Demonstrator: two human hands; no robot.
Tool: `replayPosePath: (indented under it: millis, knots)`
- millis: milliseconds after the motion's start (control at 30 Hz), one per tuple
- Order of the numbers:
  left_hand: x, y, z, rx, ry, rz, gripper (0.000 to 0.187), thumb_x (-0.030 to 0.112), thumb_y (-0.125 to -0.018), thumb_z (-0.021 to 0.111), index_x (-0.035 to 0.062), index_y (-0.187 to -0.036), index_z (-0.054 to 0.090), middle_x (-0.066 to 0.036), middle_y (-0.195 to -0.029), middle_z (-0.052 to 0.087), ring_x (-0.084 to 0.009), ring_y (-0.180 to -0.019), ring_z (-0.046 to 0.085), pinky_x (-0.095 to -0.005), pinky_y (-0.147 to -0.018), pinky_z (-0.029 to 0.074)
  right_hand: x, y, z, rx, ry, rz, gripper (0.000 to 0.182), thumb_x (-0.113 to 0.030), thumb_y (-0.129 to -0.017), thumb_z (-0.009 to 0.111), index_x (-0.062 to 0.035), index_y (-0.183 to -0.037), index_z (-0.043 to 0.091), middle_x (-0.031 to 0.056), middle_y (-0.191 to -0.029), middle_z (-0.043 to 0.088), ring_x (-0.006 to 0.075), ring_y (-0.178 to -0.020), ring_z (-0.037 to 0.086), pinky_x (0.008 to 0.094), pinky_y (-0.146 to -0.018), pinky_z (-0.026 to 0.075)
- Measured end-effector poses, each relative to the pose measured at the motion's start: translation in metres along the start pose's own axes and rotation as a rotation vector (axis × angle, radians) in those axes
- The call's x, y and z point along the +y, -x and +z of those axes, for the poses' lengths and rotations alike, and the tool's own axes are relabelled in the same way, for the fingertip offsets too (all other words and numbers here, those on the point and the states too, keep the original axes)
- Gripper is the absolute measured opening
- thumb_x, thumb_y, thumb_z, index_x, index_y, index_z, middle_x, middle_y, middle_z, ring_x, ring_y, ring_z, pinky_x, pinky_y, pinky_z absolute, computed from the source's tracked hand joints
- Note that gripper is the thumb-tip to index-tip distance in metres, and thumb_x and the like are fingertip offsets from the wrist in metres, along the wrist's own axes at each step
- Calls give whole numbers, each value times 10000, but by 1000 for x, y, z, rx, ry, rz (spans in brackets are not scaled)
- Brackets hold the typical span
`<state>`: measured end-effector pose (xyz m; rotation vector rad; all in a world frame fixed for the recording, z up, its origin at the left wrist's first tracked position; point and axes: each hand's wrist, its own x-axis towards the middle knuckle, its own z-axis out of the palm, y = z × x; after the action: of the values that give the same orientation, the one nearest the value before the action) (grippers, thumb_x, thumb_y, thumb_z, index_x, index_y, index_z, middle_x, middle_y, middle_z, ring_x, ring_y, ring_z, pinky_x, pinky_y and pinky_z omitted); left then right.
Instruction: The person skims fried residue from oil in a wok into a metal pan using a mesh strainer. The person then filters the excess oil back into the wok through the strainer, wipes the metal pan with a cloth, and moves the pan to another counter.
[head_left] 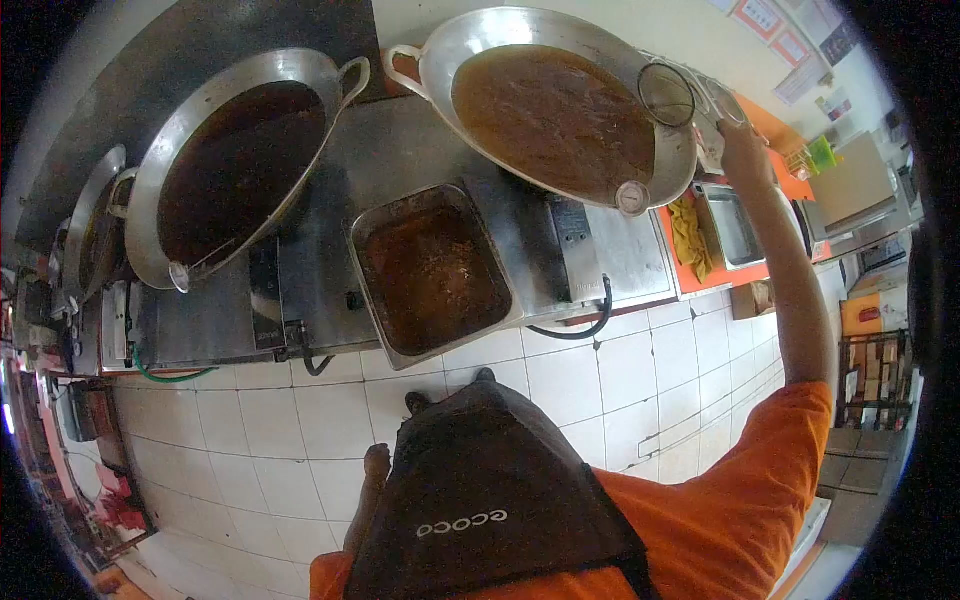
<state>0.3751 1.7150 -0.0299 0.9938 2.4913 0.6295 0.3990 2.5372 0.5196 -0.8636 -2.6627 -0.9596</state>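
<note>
I have the right hand [740, 150] out at arm's length, beside the far right rim of the right wok [555, 120]. The round strainer [666, 95] is by it, over that wok's right rim. Fingers too small to read; I cannot tell whether they grip its handle. Left hand [377, 465] hangs low beside the dark apron [480, 490], well apart from the pans; its fingers I cannot make out.

Containers: right wok, wide, two-handled, holds brown liquid with a mottled surface. Dial thermometer [632, 198] at its near rim. Left wok [240, 165] holds much darker liquid, second thermometer [179, 277] at its near rim. Third wok [97, 220] partly in view at far left, contents unclear. Between and nearer me, a rectangular metal pan [432, 275]: reddish-brown liquid, pale crumbs or foam toward the middle and right. On the orange counter [690, 275], a metal tray [735, 228] beside a yellow cloth [688, 238].
</note>
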Motion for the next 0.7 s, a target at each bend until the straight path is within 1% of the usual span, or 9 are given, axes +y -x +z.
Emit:
replayPosePath:
  millis: [133, 300, 400, 500, 567, 600, 633, 667, 700]
  knots:
    - [2, -4, 2, -27, -134, 12, 49, 49, -652, 601, 81, -679, 576, -100, -721, 575, -298, -795, 588, -390, -709, 491, -58, 17, -24, -158, -58, 9, 194, 9, -782, 507, -35, -936, 617, 243, -846, 642, 370, -829, 647, 449, -729, 521]
    - [0, 4, 6, 16, -151, -29, 38, 68, -687, 594, 96, -712, 587, -95, -760, 601, -285, -794, 594, -394, -690, 494, -79, 18, -25, -267, -167, -241, 161, 13, -772, 512, -14, -883, 626, 234, -849, 643, 356, -810, 649, 446, -711, 516]
    - [17, 3, -7, -55, -24, -280, 38, 76, -700, 597, 94, -731, 587, -94, -809, 626, -276, -791, 601, -407, -656, 499, -72, 7, -17, -288, -304, -344, 202, 23, -768, 516, -18, -917, 646, 217, -823, 645, 366, -792, 642, 436, -709, 517]
    - [-4, 11, 17, -28, 566, -662, 35, 82, -684, 603, 89, -710, 581, -106, -823, 636, -287, -771, 603, -424, -628, 500, -81, 3, -40, -406, -487, -300, 247, -5, -794, 537, -37, -1014, 645, 196, -900, 633, 356, -755, 637, 416, -708, 521]
    - [0, 17, 15, 160, 140, -206, 39, 87, -665, 612, 89, -679, 576, -110, -788, 622, -299, -760, 600, -423, -634, 498, -89, 6, -69, -513, -599, -201, 267, -36, -819, 547, -54, -1068, 642, 176, -966, 616, 330, -764, 634, 395, -726, 520]
    - [2, 19, 15, 247, -76, 24, 44, 90, -655, 617, 89, -663, 574, -112, -771, 616, -305, -754, 599, -423, -637, 498, -89, 6, -70, -541, -614, -187, 267, -75, -834, 544, -83, -1083, 642, 160, -1008, 608, 317, -838, 611, 418, -791, 459]
    - [-8, 23, 26, 232, 64, -54, 49, 86, -648, 618, 90, -657, 570, -110, -750, 603, -308, -746, 597, -420, -638, 498, -89, 6, -71, -568, -630, -173, 269, -113, -849, 541, -112, -1098, 643, 144, -1050, 600, 304, -913, 588, 441, -856, 398]
    - [-24, 29, 43, 216, 205, -131, 54, 83, -641, 618, 91, -651, 566, -108, -728, 591, -311, -737, 594, -417, -639, 498, -82, 3, -57, -564, -608, -210, 265, -173, -865, 531, -162, -1104, 647, 124, -1099, 594, 297, -1050, 543, 499, -973, 278]
    - [-25, 30, 43, 197, 216, -140, 57, 80, -638, 617, 92, -648, 562, -104, -711, 579, -311, -728, 591, -414, -639, 497, -80, 3, -56, -557, -615, -236, 267, -180, -872, 530, -167, -1113, 644, 116, -1097, 592, 282, -1073, 538, 486, -987, 274]
